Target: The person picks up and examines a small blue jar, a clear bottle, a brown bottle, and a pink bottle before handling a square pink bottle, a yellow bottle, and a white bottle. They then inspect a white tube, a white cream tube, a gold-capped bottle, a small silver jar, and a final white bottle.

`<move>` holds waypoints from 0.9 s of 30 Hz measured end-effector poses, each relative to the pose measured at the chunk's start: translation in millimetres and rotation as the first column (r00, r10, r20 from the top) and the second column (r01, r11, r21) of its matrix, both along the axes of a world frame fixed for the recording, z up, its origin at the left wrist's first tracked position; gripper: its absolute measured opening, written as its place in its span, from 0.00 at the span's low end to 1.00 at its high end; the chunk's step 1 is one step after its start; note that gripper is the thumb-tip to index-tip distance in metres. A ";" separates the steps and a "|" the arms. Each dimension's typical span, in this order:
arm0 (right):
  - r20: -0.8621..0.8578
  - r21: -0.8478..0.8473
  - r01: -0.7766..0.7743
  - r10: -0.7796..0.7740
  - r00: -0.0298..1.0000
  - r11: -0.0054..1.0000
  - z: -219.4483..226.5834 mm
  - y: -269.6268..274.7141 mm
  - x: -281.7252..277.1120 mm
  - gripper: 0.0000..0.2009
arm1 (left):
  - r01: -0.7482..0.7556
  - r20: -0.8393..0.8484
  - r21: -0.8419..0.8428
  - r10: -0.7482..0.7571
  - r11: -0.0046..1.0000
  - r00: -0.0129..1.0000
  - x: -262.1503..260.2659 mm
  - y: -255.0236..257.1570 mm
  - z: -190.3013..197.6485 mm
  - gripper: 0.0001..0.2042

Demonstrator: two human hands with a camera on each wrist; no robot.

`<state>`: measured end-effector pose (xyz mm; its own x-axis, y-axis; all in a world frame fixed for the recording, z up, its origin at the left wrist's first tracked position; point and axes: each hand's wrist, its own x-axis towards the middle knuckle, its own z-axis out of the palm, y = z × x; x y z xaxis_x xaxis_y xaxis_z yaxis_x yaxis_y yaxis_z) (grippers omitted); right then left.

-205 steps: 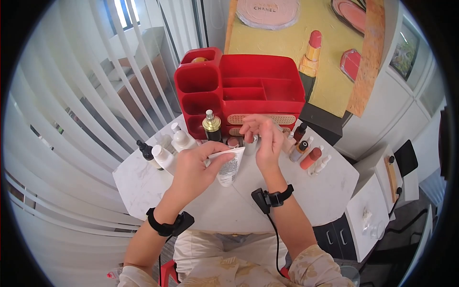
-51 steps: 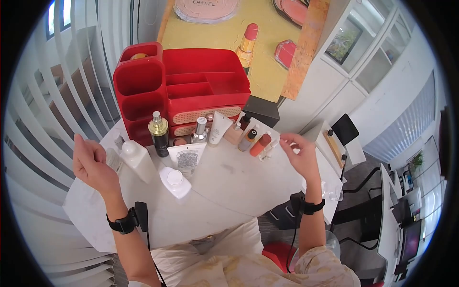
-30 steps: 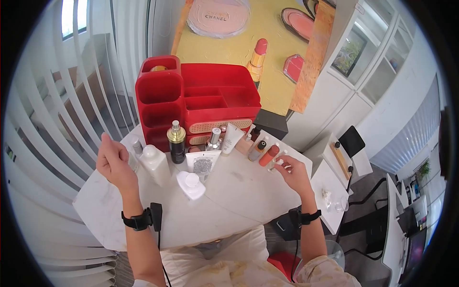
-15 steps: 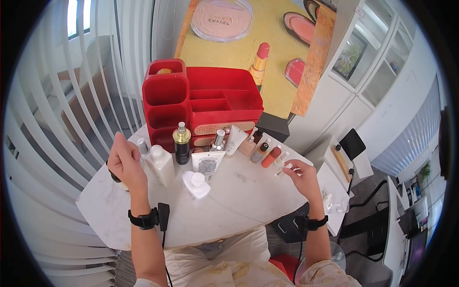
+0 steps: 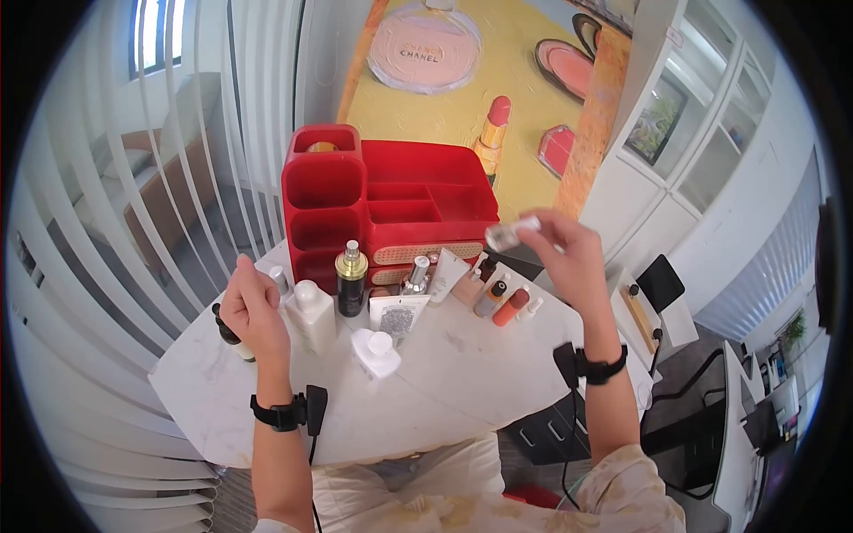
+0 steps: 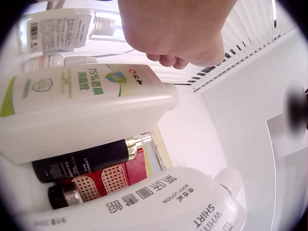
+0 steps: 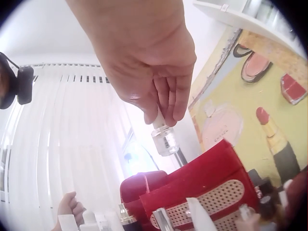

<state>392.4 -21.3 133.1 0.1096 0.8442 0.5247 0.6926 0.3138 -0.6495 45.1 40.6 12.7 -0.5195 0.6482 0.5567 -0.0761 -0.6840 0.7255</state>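
Observation:
My right hand point(image 5: 569, 258) pinches a small clear bottle point(image 5: 505, 235) by its white cap, tilted in the air to the right of the red organizer point(image 5: 386, 231). In the right wrist view the clear bottle point(image 7: 165, 142) hangs from the fingertips of the right hand point(image 7: 149, 67). The left hand point(image 5: 256, 306) hovers at the table's left with fingers loosely curled and nothing in them. Near it stand a large white bottle point(image 5: 311, 320) and a dark bottle point(image 5: 229, 333). A white tube point(image 5: 397, 315) and a white flat bottle point(image 5: 375, 354) are farther right.
On the marble table point(image 5: 453, 382), a black bottle with gold collar point(image 5: 351, 282), a silver-capped bottle point(image 5: 415, 277) and another tube point(image 5: 447, 275) stand before the organizer. An orange-red bottle point(image 5: 511, 307) and several small bottles line the right side. A painting point(image 5: 426, 107) stands behind.
The right hand has taken the small clear bottle from the table's right side and lifted it up and toward the organizer. Earlier, the left hand held a white tube; now it is empty.

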 end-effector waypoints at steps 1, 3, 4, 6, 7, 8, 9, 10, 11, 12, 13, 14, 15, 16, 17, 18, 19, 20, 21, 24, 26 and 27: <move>-0.023 0.023 -0.038 0.039 0.999 0.999 6.5 15.3 -9.8 0.12 | 0.001 -0.007 -0.001 -0.001 1.000 1.000 0.2 -0.1 0.2 0.25; -0.051 0.047 -0.121 0.124 0.991 0.992 18.5 47.2 -28.8 0.13 | 0.001 -0.010 -0.003 -0.001 1.000 1.000 2.0 -1.5 0.9 0.25; -0.057 0.047 -0.167 0.170 0.984 0.985 22.7 64.7 -37.6 0.13 | 0.002 -0.013 -0.003 -0.002 1.000 1.000 2.7 -2.0 1.4 0.25; -0.004 0.062 -0.189 0.190 0.982 0.980 24.4 101.1 -55.5 0.13 | -0.001 -0.015 -0.001 0.001 1.000 1.000 3.0 -2.2 1.1 0.25; 0.044 0.080 -0.208 0.205 0.978 0.975 19.9 125.7 -60.1 0.13 | 0.000 -0.019 0.002 0.000 1.000 1.000 2.9 -1.9 0.5 0.25; 0.088 0.099 -0.225 0.217 0.972 0.969 13.8 149.5 -63.6 0.12 | -0.004 -0.014 0.001 0.004 1.000 1.000 2.8 -1.3 0.4 0.25; 0.142 0.090 -0.210 0.197 0.970 0.973 10.3 167.6 -69.1 0.12 | -0.006 -0.011 0.000 0.006 1.000 1.000 2.8 -0.9 0.0 0.25; 0.195 0.082 -0.195 0.176 0.965 0.977 7.7 183.3 -75.0 0.11 | -0.007 -0.007 0.000 0.007 1.000 1.000 2.9 -0.7 -0.4 0.25; 0.250 0.076 -0.180 0.156 0.956 0.981 4.5 194.9 -80.5 0.11 | -0.001 -0.001 -0.005 0.001 1.000 1.000 2.8 -0.7 -0.3 0.25; 0.300 0.082 -0.164 0.133 0.945 0.983 -1.4 204.6 -84.9 0.11 | 0.004 0.006 -0.009 -0.004 1.000 1.000 2.2 -0.4 -0.7 0.25; 0.351 0.087 -0.150 0.111 0.930 0.985 -6.5 213.3 -89.5 0.10 | 0.008 0.014 -0.015 -0.008 1.000 1.000 1.6 -0.3 -0.5 0.25; 0.401 0.093 -0.137 0.089 0.912 0.986 -11.1 222.0 -93.6 0.10 | 0.011 0.020 -0.018 -0.010 1.000 1.000 1.0 -0.2 -0.3 0.25; 0.450 0.041 -0.112 0.082 0.889 0.993 -14.2 228.0 -97.5 0.10 | 0.013 0.025 -0.023 -0.013 1.000 1.000 0.7 -0.5 -0.2 0.25; 0.438 0.015 -0.095 0.079 0.896 0.995 -18.2 233.1 -100.9 0.10 | 0.016 0.032 -0.029 -0.015 0.999 0.999 0.7 -0.6 0.1 0.25; 0.426 -0.012 -0.078 0.076 0.902 0.997 -23.3 237.4 -104.0 0.10 | 0.010 0.030 -0.029 -0.009 1.000 1.000 1.1 -0.6 0.8 0.25; 0.415 -0.041 -0.062 0.074 0.907 0.997 -24.2 237.2 -108.6 0.10 | 0.004 0.028 -0.031 -0.003 1.000 1.000 2.0 -1.1 2.0 0.25; 0.378 -0.100 -0.045 0.080 0.922 0.994 -24.3 237.3 -112.0 0.10 | -0.003 0.028 -0.033 0.004 0.999 1.000 2.4 -1.5 2.1 0.25; 0.379 -0.116 -0.038 0.080 0.922 0.992 -23.8 237.6 -115.1 0.09 | 0.003 0.031 -0.034 -0.002 0.999 1.000 2.4 -1.4 1.3 0.25; 0.378 -0.132 -0.031 0.080 0.922 0.991 -23.8 238.6 -117.5 0.09 | 0.009 0.034 -0.035 -0.008 0.999 0.999 2.4 -1.2 0.2 0.25; 0.334 -0.132 -0.031 0.074 0.940 0.991 -25.2 239.8 -123.5 0.10 | 0.018 0.028 -0.032 -0.017 0.999 0.999 1.8 -1.2 -0.4 0.25; 0.274 -0.112 -0.026 0.056 0.960 0.993 -27.1 239.6 -126.4 0.11 | 0.007 0.019 -0.025 -0.006 1.000 1.000 2.4 -0.4 0.3 0.26; 0.234 -0.100 -0.017 0.040 0.972 0.995 -27.3 237.4 -128.5 0.12 | -0.005 0.013 -0.020 0.005 1.000 1.000 3.1 0.6 0.2 0.26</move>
<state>263.8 216.1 105.8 -0.0315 0.8930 0.4490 0.8211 0.2792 -0.4978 48.1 41.2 12.9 -0.5302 0.6565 0.5366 -0.0821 -0.6697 0.7381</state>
